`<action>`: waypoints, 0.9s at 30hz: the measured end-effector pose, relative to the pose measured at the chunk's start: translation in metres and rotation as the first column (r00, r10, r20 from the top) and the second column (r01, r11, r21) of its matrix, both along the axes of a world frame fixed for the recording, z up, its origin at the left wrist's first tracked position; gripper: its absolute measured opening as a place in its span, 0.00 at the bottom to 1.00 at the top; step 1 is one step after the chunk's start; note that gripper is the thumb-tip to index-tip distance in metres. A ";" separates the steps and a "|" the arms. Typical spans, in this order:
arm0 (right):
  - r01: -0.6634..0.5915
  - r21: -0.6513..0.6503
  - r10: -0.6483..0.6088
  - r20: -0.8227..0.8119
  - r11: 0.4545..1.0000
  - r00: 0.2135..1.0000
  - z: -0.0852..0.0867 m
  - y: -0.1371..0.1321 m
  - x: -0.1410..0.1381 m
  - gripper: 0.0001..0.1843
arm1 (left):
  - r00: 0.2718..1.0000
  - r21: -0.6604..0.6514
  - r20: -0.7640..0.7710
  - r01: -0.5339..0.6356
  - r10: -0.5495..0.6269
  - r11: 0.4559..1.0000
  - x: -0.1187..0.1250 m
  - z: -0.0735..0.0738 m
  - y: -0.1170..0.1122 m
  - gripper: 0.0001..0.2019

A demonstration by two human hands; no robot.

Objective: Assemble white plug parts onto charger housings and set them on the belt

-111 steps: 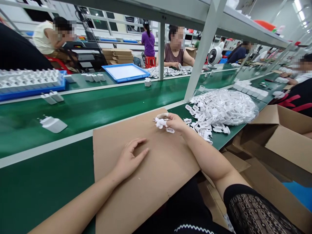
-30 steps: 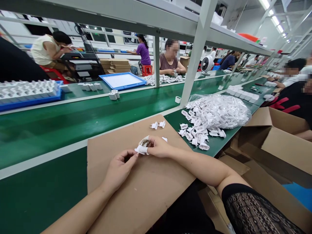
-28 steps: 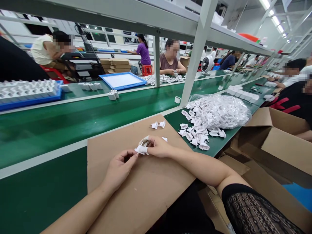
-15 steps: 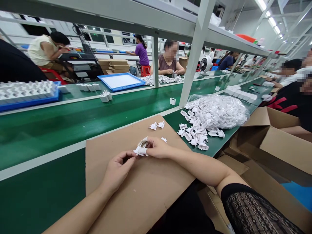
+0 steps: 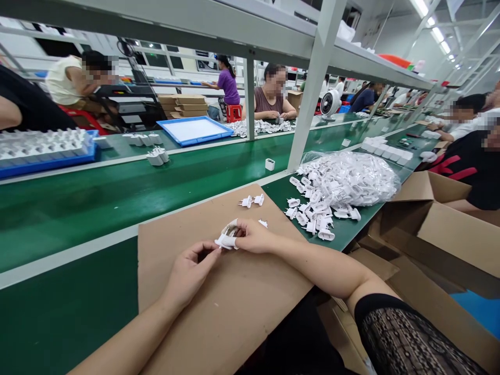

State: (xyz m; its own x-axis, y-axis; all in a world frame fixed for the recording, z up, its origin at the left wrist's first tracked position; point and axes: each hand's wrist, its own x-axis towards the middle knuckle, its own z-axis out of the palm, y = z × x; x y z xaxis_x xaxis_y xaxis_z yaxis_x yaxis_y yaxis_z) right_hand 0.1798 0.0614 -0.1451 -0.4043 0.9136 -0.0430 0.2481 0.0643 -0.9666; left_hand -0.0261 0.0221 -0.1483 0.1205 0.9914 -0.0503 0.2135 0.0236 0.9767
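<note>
Over a sheet of brown cardboard (image 5: 219,307), a small white two-pin plug piece (image 5: 225,241) is held between my two hands. My right hand (image 5: 252,237) grips it from the right with thumb and forefinger, which wear pale finger covers. On the other side my left hand (image 5: 191,268) pinches its lower left edge, thumb and fingertips closed together. Two similar plug pieces (image 5: 246,201) lie beyond my hands on the cardboard. Another white piece (image 5: 263,223) sits partly hidden behind my right hand.
To the right are a heap of loose plug pieces (image 5: 312,219) and a clear bag (image 5: 351,177) full of them. White housings (image 5: 270,164) ride the green belt (image 5: 117,192). A metal post (image 5: 312,88) rises nearby. Open cartons (image 5: 449,224) stand at right; co-workers sit around.
The white housings on the belt have shifted left. My hands and the plug piece have barely moved. At the far left, a co-worker's arm has come into view.
</note>
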 end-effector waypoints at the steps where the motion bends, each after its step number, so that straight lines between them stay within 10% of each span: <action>1: -0.002 0.002 0.002 0.008 1.000 1.000 0.000 0.000 0.000 0.15 | 1.000 -0.006 0.002 0.000 0.000 1.000 0.000 0.000 0.000 0.23; 19: 0.068 0.046 -0.067 -0.035 0.997 0.997 -0.001 0.005 -0.002 0.14 | 0.993 -0.041 0.110 -0.049 0.054 0.998 0.004 0.001 -0.002 0.23; 23: 0.127 0.149 -0.148 0.140 0.981 0.979 0.014 0.000 0.001 0.14 | 0.921 -0.111 0.303 -0.221 0.245 0.969 0.007 0.007 0.001 0.24; 27: -0.126 0.349 -0.043 0.438 0.929 0.898 0.032 -0.014 0.005 0.11 | 0.847 -0.333 0.388 -0.240 0.365 0.912 0.000 0.022 0.024 0.16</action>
